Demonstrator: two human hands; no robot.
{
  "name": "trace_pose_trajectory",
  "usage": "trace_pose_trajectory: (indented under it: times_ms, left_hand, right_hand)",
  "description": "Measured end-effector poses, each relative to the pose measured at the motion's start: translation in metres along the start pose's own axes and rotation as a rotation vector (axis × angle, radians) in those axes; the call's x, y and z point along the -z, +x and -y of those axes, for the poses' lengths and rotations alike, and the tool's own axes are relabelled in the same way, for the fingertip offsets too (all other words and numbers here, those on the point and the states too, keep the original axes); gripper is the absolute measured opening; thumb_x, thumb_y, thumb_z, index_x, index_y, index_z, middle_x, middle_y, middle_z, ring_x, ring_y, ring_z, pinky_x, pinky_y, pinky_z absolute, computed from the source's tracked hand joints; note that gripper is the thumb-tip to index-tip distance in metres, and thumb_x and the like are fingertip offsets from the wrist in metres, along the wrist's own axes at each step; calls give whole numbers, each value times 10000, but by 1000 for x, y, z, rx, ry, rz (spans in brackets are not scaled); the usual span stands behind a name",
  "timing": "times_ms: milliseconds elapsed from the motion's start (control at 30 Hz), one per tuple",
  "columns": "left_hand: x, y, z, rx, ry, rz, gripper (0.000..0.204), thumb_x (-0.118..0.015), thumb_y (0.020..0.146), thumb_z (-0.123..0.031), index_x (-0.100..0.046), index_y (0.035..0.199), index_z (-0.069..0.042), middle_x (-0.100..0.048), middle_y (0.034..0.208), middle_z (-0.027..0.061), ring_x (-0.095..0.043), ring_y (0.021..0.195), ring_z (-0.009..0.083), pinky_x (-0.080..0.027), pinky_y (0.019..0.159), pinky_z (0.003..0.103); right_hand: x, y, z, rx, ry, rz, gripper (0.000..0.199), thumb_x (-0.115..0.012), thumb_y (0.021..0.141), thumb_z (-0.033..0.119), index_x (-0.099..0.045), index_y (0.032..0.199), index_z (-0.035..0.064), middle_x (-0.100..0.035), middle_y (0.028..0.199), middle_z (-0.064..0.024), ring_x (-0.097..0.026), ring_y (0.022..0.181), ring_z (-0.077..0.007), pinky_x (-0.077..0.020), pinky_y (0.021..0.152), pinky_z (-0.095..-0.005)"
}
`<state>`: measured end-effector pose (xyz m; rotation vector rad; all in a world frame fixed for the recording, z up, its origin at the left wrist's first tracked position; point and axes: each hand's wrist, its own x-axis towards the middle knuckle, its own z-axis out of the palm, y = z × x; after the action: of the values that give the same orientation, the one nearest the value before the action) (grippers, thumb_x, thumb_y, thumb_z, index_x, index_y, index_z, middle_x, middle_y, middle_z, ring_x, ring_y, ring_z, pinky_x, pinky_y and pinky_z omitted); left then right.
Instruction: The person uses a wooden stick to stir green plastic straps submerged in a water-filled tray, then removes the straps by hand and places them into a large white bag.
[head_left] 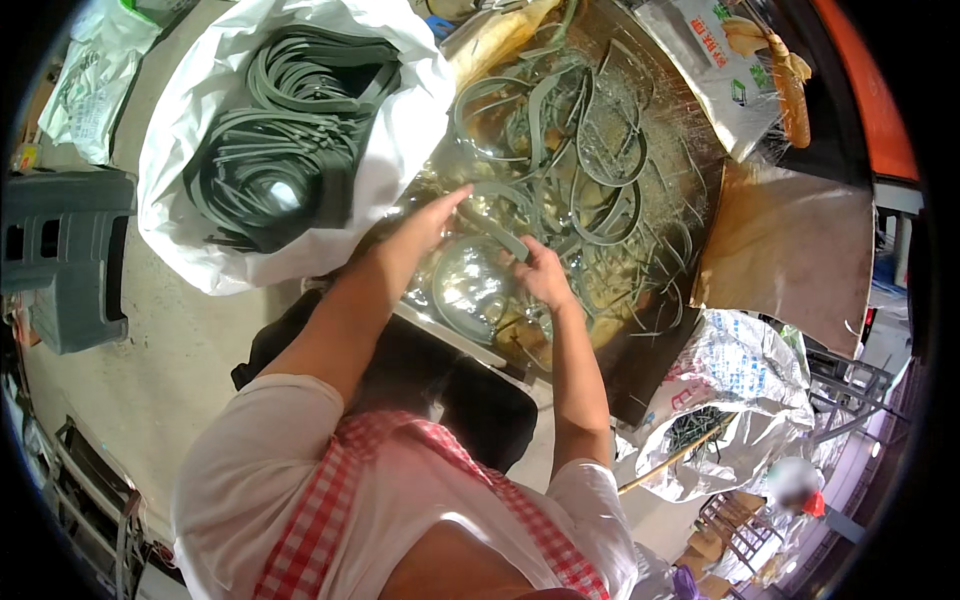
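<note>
A grey-green flexible strip point(497, 232), perhaps rubber, runs between my two hands above a shiny worktable point(685, 130). My left hand point(437, 217) grips the strip's far left end with closed fingers. My right hand point(545, 274) is closed around its nearer right end. Looped strips point(608, 185) of the same colour lie on the table beyond my hands, with thin curled trimmings point(650, 285) to the right. One more loop point(445, 285) lies just below my left hand.
At the left stands an open white sack point(165, 200) full of coiled grey-green strips point(290, 150). A grey plastic stool point(75, 250) is farther left. To the right are a brown board point(785, 260), a white woven sack point(740, 360) of trimmings and a yellowish glove point(790, 90).
</note>
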<state>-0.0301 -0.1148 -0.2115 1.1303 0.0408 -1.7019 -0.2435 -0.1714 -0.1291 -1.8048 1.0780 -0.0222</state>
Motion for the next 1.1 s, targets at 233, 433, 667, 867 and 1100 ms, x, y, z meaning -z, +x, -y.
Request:
trace_pose_trajectory:
  times_ms: [233,433,667,867,1100]
  left_hand:
    - [-7,21,17,-89,27,182,222,-486,877,-272,-574,908,-71,-550,806,15,-512,705,137,-435,653,268]
    - [-23,32,22,-210,-299,63,203,-541,783,-130,-452,937,-33,-490,796,119,-529,697,257,-506,649,386]
    - [-98,-26,-27,46,-689,-142,244,-522,802,-189,-436,958,-22,-490,775,103,-520,666,236,-494,679,399]
    - [-76,-30,-59,-111,-529,-108,154,-569,779,-129,-484,860,-30,-518,746,74,-524,682,180,-460,619,328]
    - [-108,-79,-64,-168,-457,-89,117,-578,746,-47,-469,788,-54,-501,707,50,-479,561,172,-463,612,308]
  right_hand:
    - [0,-12,13,313,-742,-379,325,-553,684,-30,-583,986,84,-611,918,-62,-545,880,-208,-391,820,-362]
    - [-61,-59,42,221,-375,-272,432,-658,757,245,-525,1094,9,-562,1098,-165,-550,937,-307,-401,827,-419]
    - [-40,-80,36,-38,-47,260,422,-615,769,296,-563,1118,66,-641,944,-166,-617,896,-273,-462,816,-354]
    - [71,-178,63,33,-59,177,223,-689,722,184,-686,935,119,-666,921,-85,-611,894,-250,-470,802,-325]
    - [116,-220,25,581,-516,-305,218,-702,566,-19,-650,753,80,-611,832,-25,-535,906,-230,-372,888,-328]
